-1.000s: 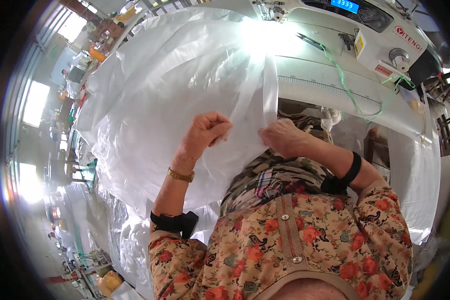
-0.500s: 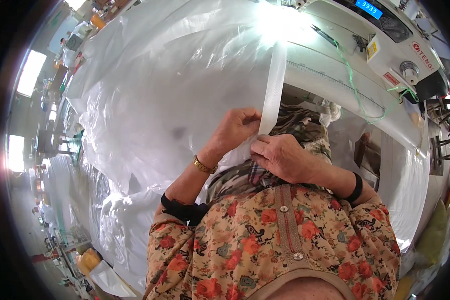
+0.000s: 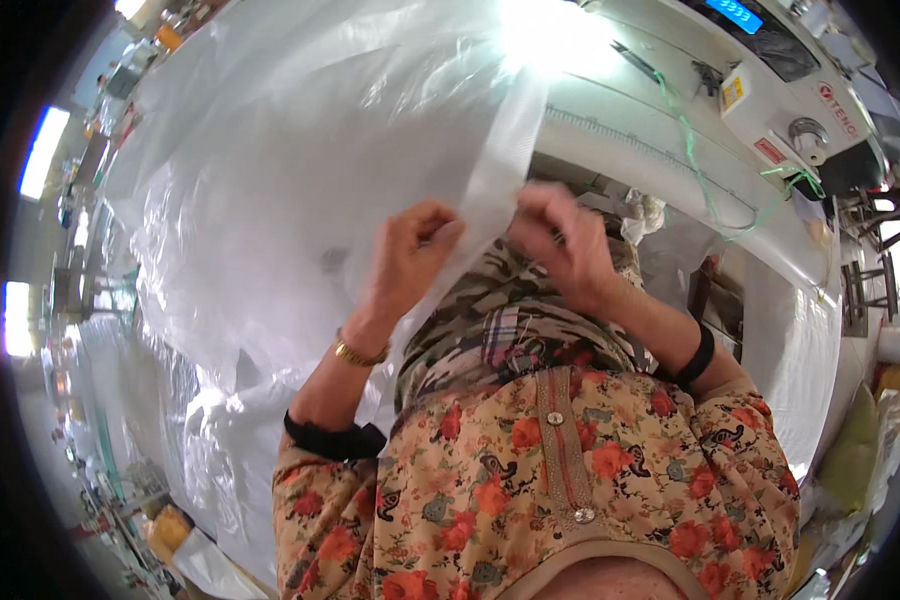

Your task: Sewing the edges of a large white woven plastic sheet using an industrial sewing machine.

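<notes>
Bright ceiling lights and cluttered workshop floor curve around the left rim of the head view, with more crumpled clear plastic heaped below. Across the upper right runs a white tabletop (image 3: 670,165) carrying a white industrial sewing machine (image 3: 780,85) with a blue lit display near its far right corner; a green thread (image 3: 705,185) trails loosely from the machine down over the tabletop's near edge. A large translucent white plastic bag sheet (image 3: 300,170) spreads over the left part of the tabletop and spills off its near edge toward the person's lap.

A white woven strap (image 3: 505,165) runs from the middle of the tabletop down over the near edge, lying against the sheet. The left hand (image 3: 410,255), wearing a gold bracelet (image 3: 358,352) at the wrist, is closed with fingertips pinching the strap's lower end together with the sheet's edge. The right hand (image 3: 560,245), a black band (image 3: 698,352) on its wrist, is just beside it on the strap's other side, fingers curled and clenched on the same strap end; it is slightly blurred. Both hands sit off the tabletop's near edge, above a patterned garment and a floral shirt.
</notes>
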Action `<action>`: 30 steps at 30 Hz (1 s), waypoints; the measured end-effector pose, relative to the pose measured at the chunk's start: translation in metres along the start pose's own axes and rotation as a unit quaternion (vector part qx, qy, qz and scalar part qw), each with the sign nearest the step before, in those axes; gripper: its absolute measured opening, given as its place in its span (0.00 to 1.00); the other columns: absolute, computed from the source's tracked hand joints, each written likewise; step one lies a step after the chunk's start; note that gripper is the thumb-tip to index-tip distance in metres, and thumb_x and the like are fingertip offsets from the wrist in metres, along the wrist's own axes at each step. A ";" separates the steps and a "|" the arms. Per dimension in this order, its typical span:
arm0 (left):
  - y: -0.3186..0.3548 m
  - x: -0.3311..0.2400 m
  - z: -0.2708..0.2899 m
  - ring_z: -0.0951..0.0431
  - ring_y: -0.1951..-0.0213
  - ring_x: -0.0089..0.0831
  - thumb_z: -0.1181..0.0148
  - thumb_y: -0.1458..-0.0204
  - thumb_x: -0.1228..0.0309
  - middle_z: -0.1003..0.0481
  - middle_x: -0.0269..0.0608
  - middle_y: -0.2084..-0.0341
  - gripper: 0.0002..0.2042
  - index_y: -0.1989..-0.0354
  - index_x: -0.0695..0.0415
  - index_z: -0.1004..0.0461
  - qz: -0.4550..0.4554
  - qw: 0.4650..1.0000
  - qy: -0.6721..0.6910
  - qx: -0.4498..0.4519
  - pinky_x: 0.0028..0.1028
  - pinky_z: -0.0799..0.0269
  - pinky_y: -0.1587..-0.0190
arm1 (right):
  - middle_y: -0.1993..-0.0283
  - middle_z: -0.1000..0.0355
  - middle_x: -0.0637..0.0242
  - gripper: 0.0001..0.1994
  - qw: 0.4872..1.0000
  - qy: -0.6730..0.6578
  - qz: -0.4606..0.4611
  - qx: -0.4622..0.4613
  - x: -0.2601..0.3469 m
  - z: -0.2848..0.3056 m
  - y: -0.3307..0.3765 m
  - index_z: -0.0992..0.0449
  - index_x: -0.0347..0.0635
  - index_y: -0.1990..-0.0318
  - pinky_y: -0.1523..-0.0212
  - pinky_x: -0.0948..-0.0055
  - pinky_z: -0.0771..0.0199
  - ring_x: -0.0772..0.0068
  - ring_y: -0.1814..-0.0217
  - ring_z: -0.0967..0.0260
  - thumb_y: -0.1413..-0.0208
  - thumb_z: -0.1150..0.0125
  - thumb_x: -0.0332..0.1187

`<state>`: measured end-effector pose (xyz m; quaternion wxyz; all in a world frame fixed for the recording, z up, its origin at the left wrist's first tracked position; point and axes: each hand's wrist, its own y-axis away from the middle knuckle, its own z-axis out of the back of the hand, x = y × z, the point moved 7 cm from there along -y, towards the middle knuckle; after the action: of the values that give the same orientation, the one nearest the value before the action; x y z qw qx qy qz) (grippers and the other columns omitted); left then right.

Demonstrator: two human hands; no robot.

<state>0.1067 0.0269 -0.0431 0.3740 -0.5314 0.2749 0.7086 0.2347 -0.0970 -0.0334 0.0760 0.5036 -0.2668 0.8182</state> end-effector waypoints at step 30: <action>0.017 -0.021 -0.025 0.25 0.71 0.45 0.43 0.48 0.74 0.26 0.45 0.75 0.05 0.64 0.58 0.26 -0.175 0.936 -0.301 -0.048 0.37 0.31 0.68 | 0.63 0.26 0.56 0.11 0.923 0.373 0.096 0.011 -0.046 0.046 -0.145 0.24 0.41 0.60 0.62 0.61 0.26 0.56 0.64 0.26 0.42 0.45 0.38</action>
<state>0.1100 -0.0076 -0.0304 0.5314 -0.3502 0.0172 0.7711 0.3493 0.0086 -0.0049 0.0856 0.1354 -0.2570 0.9530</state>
